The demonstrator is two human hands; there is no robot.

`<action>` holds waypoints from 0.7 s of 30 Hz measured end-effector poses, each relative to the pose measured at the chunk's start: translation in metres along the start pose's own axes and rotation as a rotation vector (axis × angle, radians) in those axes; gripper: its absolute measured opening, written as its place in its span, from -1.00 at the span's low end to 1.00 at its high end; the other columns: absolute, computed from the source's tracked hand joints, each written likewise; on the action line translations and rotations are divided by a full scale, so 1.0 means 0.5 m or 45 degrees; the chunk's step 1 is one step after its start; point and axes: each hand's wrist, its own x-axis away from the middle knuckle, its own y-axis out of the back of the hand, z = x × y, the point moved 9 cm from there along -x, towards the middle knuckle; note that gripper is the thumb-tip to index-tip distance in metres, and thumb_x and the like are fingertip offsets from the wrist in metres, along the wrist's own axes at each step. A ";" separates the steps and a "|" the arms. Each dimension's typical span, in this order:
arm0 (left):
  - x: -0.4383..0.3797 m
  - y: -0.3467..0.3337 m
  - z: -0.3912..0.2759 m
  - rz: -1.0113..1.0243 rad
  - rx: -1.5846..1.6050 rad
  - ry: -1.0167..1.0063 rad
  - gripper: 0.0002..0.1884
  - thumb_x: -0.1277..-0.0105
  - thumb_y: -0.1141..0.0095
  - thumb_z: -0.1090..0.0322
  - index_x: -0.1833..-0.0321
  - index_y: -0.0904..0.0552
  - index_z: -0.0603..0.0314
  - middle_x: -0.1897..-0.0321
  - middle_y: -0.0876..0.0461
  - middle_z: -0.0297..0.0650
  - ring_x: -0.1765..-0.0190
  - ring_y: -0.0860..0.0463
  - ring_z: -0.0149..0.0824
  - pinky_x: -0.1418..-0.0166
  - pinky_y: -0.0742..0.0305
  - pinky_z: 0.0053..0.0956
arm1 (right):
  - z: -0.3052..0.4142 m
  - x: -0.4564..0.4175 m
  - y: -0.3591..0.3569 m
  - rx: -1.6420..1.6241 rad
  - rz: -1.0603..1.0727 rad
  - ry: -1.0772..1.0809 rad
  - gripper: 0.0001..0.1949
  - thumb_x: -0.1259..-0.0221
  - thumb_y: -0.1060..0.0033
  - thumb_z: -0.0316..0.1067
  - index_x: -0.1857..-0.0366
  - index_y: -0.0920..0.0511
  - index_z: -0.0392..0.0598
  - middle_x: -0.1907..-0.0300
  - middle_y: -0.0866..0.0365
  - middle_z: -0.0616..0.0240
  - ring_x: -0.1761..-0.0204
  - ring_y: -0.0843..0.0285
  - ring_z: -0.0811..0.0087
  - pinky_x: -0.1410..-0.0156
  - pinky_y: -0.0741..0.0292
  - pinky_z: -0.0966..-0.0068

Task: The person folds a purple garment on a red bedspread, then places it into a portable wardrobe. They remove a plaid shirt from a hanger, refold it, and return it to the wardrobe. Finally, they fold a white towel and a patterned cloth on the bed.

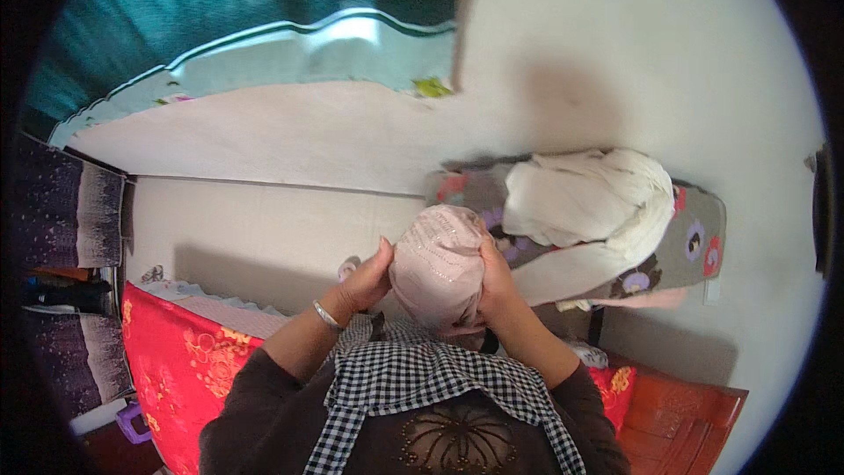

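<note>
A bundled pale pink cloth (438,264) with rows of small shiny dots is held up in front of my chest. My left hand (369,277), with a silver bangle at the wrist, presses against its left side. On the right side of the bundle, my right hand (494,274) grips the cloth, its fingers partly hidden behind it. Just beyond my right hand, a heaped white cloth (580,201) lies on a padded board with a grey flowered cover (695,231).
A red floral cover (171,349) spreads at the lower left. A carved reddish wooden panel (679,415) stands at the lower right. Teal curtains (231,6) hang at the upper left beside a pale wall. A purple plastic object (134,423) is at the lower left edge.
</note>
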 end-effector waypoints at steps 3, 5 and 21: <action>0.070 0.051 -0.091 -0.063 -0.331 -0.166 -0.43 -0.52 0.08 -0.02 -0.43 -0.34 0.21 -0.33 -0.46 -0.21 -0.32 -0.44 -0.30 -0.41 -0.34 -0.34 | -0.056 -0.037 -0.101 0.132 0.145 0.088 -0.47 -0.50 0.14 0.12 -0.24 -0.42 -0.13 -0.17 -0.54 0.17 -0.14 -0.56 0.27 -0.24 -0.54 0.27; 0.127 0.101 -0.161 -0.188 -0.352 -0.281 -0.54 -0.51 -0.01 0.15 -0.36 -0.43 0.24 -0.24 -0.54 -0.25 -0.23 -0.52 -0.35 -0.36 -0.39 -0.39 | -0.101 -0.059 -0.179 0.310 0.180 0.103 -0.52 -0.53 0.13 0.02 -0.24 -0.40 -0.17 -0.17 -0.53 0.17 -0.15 -0.55 0.31 -0.25 -0.56 0.29; 0.979 0.696 -0.519 -1.205 0.362 -1.667 -0.74 -0.47 -0.04 0.21 -0.13 -0.51 0.08 -0.07 -0.61 -0.24 -0.11 -0.61 -0.23 -0.11 -0.58 -0.22 | -0.661 -0.131 -0.883 1.144 1.196 0.216 -0.64 -0.49 -0.01 -0.24 -0.18 -0.36 -0.26 0.01 -0.56 0.15 0.06 -0.59 0.38 0.01 -0.59 0.42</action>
